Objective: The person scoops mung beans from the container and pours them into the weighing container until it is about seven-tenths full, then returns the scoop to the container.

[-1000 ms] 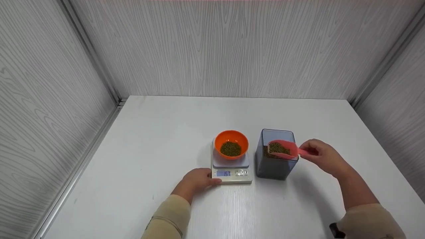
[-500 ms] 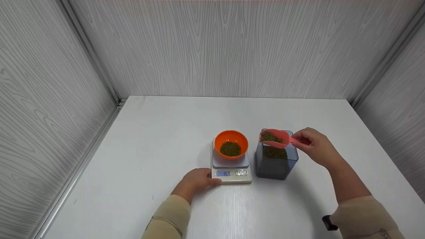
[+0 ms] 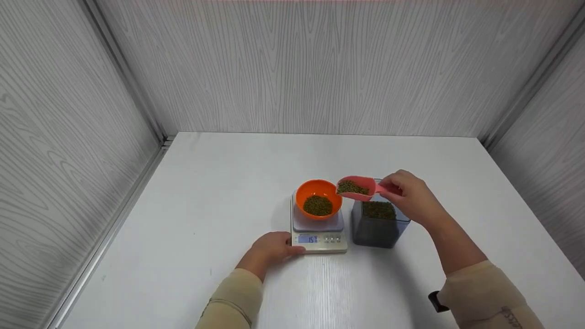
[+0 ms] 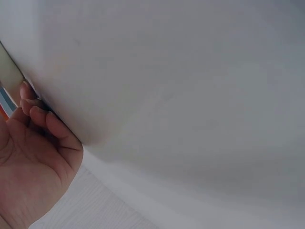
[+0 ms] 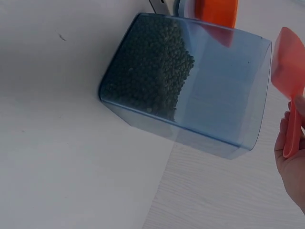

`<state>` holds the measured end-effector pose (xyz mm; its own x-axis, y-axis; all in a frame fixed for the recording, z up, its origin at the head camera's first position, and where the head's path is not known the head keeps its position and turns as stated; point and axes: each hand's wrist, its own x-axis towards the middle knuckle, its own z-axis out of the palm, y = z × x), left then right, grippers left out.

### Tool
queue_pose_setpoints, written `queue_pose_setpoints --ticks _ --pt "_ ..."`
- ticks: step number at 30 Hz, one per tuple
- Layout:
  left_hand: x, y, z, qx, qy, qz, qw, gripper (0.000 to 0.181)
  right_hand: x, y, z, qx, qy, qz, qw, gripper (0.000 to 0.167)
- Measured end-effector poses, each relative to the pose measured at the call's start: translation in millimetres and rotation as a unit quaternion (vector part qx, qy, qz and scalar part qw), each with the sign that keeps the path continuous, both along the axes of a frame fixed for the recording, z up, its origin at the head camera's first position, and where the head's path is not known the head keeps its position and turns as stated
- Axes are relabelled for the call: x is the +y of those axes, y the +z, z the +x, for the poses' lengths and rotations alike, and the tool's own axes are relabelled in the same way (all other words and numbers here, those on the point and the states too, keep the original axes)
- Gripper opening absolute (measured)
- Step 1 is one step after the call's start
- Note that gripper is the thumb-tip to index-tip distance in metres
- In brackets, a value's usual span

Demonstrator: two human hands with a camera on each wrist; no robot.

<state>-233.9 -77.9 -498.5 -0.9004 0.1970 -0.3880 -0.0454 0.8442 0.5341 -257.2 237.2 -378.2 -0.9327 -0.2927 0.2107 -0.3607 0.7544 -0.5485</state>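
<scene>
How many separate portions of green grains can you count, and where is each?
3: grains in the orange bowl on the scale, grains in the pink scoop held by the right hand, and grains in the bluish container beside the scale. No others show.

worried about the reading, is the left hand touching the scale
Touching. The head view shows the left hand gripping the scale at its near left corner, thumb over the edge.

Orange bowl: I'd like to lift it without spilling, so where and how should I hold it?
The orange bowl is probably best pinched at its left rim, from the left: it sits upright with that edge exposed, while the pink scoop crowds its right side.
</scene>
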Motion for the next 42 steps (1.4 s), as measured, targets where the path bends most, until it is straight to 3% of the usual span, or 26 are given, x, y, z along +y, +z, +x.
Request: queue_pose_setpoints --ticks 7,22,31,42 --pt "0.3 -2.9 -1.0 -0.002 0.003 0.0 1.0 0.039 -18.9 0.7 -1.1 -0.002 -0.001 0.044 0.999 0.016" --pt "-0.6 -2.0 -0.9 0.006 0.002 0.014 0.9999 0.035 -33.2 -0.9 -1.8 0.006 0.019 0.076 0.9969 0.015" --pt "-0.8 -0.9 -0.9 0.007 -0.002 0.006 1.0 0.036 -34.9 1.7 -1.8 0.054 0.029 0.102 0.9929 0.016" --pt "-0.9 -0.3 -0.2 0.0 0.004 0.01 0.9999 0.036 -37.0 3.3 -0.9 0.067 0.028 0.11 0.9913 0.016"
